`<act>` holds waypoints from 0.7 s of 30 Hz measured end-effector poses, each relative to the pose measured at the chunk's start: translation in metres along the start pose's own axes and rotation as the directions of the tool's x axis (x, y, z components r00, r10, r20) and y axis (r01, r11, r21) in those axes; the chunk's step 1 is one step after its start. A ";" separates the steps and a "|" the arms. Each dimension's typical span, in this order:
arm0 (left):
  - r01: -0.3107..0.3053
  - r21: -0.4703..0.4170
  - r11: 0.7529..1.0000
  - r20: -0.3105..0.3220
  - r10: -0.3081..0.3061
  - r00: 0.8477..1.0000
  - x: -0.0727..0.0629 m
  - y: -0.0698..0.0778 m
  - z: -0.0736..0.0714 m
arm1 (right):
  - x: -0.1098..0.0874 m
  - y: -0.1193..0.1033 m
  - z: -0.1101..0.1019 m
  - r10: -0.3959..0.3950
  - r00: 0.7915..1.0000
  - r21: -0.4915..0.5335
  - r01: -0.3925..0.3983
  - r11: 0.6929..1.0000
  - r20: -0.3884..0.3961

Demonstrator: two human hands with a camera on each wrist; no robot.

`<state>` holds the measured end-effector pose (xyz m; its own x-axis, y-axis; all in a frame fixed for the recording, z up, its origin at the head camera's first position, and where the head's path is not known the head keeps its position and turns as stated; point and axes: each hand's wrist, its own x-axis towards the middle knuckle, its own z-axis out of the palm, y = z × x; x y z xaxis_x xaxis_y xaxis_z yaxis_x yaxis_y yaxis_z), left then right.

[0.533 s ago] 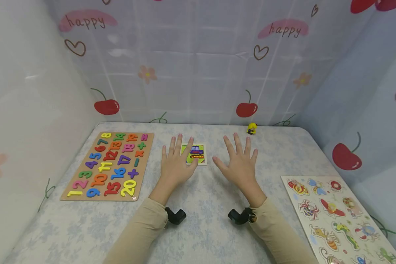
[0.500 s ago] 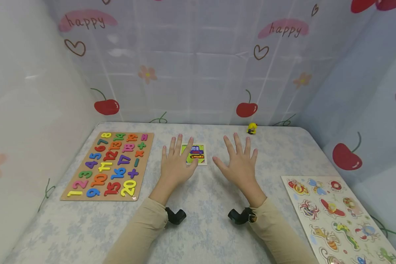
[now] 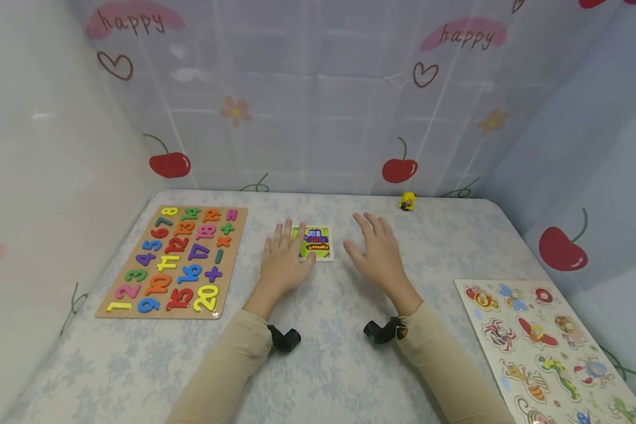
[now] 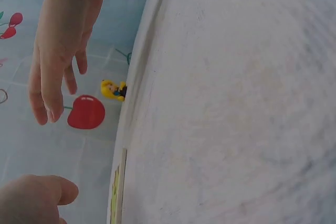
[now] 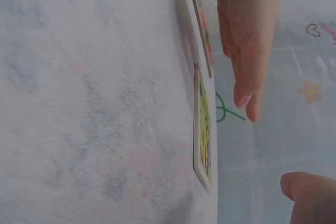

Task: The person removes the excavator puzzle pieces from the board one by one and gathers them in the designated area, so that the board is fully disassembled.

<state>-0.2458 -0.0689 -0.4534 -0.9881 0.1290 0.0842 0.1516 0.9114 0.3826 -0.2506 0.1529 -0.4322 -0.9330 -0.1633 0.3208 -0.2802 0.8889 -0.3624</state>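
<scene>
My left hand [image 3: 284, 265], palm down with fingers spread and straight, hovers above the table and partly covers the left side of a small square picture puzzle [image 3: 320, 242] showing a purple vehicle on green. To the right of that puzzle is my right hand [image 3: 377, 253], its fingers relaxed and slightly bent, holding nothing. In the left wrist view the right hand [image 4: 63, 45] hangs above the table surface, apart from it. The right wrist view shows the puzzle [image 5: 202, 129] lying flat, with the left hand [image 5: 249, 40] raised above the table.
A wooden number board [image 3: 172, 262] with colourful digits lies at the left. At the right front is a white board [image 3: 548, 353] with insect pictures. A small yellow-haired figurine [image 3: 407, 201] stands near the table's back edge. Patterned curtains [image 3: 318, 106] enclose the table.
My right hand has turned, its fingers drawing closer together and bending slightly. My left hand has barely moved. The head view has shifted a little, so the table sits slightly higher.
</scene>
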 end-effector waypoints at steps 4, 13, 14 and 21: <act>0.018 -0.033 0.999 0.035 -0.017 0.999 0.007 -0.003 0.008 | 0.017 0.001 0.010 0.007 0.998 0.070 -0.011 0.998 0.065; 0.054 -0.045 0.997 0.067 -0.051 0.996 0.017 -0.009 0.030 | 0.043 -0.001 0.038 0.001 0.968 0.117 -0.031 0.993 0.250; 0.056 -0.031 0.998 0.070 -0.054 0.996 0.017 -0.009 0.032 | 0.043 -0.001 0.040 -0.004 0.965 0.124 -0.030 0.992 0.262; 0.048 0.037 0.998 0.050 -0.050 0.997 0.016 -0.009 0.035 | 0.040 0.000 0.053 -0.078 0.962 0.143 0.041 0.989 0.260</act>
<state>-0.2644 -0.0611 -0.4877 -0.9945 0.1026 0.0189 0.1027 0.9303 0.3521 -0.3005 0.1238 -0.4659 -0.9349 -0.3378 0.1092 -0.3480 0.8111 -0.4701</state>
